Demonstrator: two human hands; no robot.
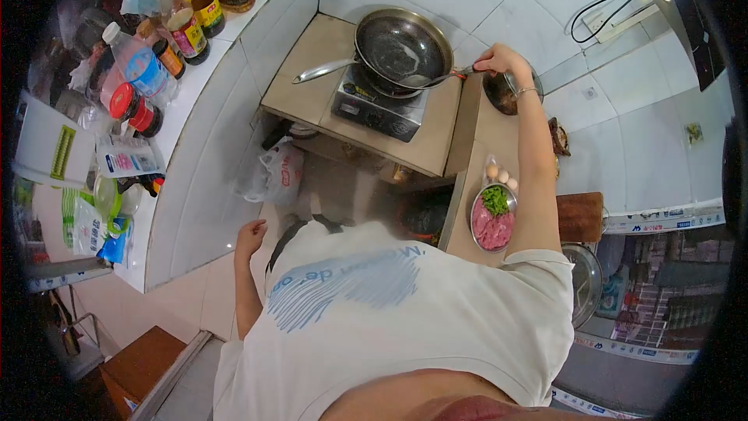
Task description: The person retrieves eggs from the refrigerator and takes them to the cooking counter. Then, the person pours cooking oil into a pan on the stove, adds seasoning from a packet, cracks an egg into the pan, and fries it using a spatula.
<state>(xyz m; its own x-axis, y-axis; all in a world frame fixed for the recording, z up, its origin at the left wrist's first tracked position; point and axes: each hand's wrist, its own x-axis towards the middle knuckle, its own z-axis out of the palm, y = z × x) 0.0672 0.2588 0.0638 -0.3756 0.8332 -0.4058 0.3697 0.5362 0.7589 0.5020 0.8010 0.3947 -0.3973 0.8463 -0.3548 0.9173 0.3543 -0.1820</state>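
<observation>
My right hand [502, 60] is closed round the handle of a spatula [442, 77]. Its dark blade rests inside a frying pan [393, 43], which sits on a black-and-silver cooker [378, 109]. The pan's metal handle [323, 71] points left, and a pale, shiny patch shows on its dark inner surface. Beside my right hand a round dark lid [506, 92] leans by the wall. My left hand [250, 238] hangs low at my side, fingers loosely bent and apart, holding nothing. Below my right forearm stands a metal bowl of pink sliced meat [492, 230] and chopped green pieces [495, 201].
Several eggs [502, 176] lie near the bowl on the right counter. A wooden board [580, 217] and a glass lid [584, 284] are farther along. Sauce bottles [187, 31] and packets [128, 157] crowd the left ledge. A white plastic bag [276, 174] hangs below the cooker.
</observation>
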